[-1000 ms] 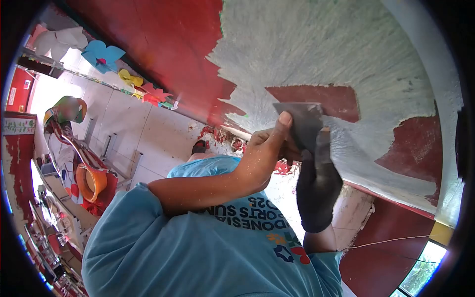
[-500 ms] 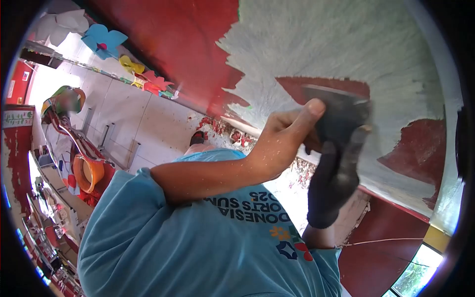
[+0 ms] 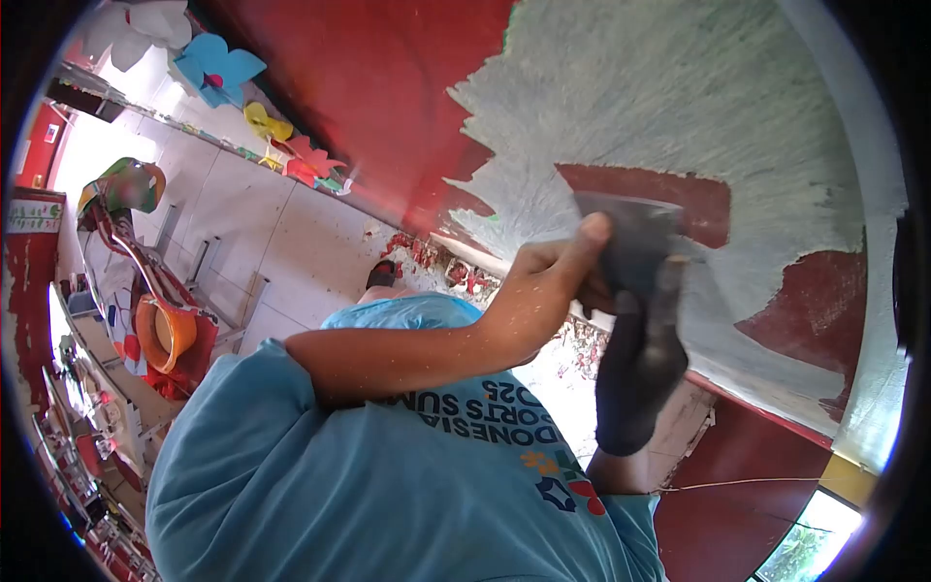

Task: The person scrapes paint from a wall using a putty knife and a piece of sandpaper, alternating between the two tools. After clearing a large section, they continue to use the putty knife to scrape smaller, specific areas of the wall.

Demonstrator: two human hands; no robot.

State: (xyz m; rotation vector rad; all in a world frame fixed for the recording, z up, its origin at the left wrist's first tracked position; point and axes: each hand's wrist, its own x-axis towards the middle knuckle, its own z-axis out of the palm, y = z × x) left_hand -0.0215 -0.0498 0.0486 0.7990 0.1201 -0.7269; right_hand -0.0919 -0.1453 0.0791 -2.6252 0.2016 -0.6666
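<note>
A flat dark plate, like a scraper blade [image 3: 632, 236], lies over a red patch [image 3: 706, 204] on the grey-white streaked surface [image 3: 621, 87]. My bare left hand [image 3: 555, 281] pinches the plate's near left edge, with the thumb on top. My right hand [image 3: 642, 354], in a dark glove, holds the same plate from the lower right, its fingers stretched along it and slightly blurred. The plate's lower part is hidden by the hands. Whether its upper edge touches the surface cannot be made out.
Glossy red paint [image 3: 388, 97] borders the grey area on the left, and another red patch [image 3: 810, 306] lies right. Paper flowers [image 3: 215, 70] line a ledge. At left, a person [image 3: 126, 209] is near an orange bucket [image 3: 165, 335]. A thin cord [image 3: 747, 482] runs at lower right.
Both hands and the plate have moved left and slightly down over the surface. More of the red patch shows to the plate's right. The whole view has shifted slightly.
</note>
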